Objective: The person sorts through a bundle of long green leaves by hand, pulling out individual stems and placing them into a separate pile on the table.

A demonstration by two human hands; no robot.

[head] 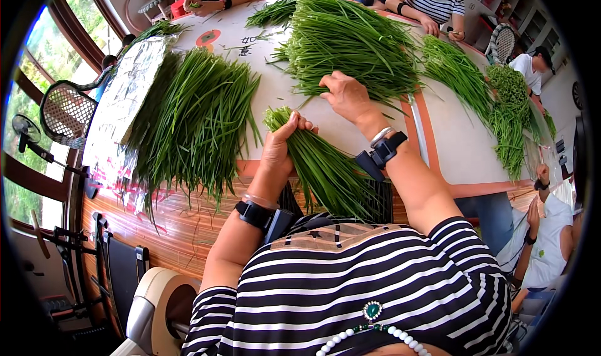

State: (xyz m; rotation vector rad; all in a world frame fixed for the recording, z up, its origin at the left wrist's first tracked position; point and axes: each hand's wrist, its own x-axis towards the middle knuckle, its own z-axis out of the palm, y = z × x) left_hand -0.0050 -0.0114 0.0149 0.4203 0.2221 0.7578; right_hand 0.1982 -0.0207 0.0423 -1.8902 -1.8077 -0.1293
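Note:
My left hand (284,142) is closed around the pale end of a bunch of long green garlic chives (328,168), whose dark tips hang over the table edge toward my lap. My right hand (345,93) is raised at the near edge of a large heap of chives (347,46), its fingers curled; whether a stem is between them I cannot tell. Left of my left hand lies another wide pile of chives (202,116), its tips drooping past the table edge, beside a sheet of silver foil (141,79).
The white table (474,145) has an orange border. More chives (455,69) and a green bundle with buds (509,107) lie at right. Co-workers sit across the table, one handling stems; another person is at lower right. A woven chair (70,109) stands at left.

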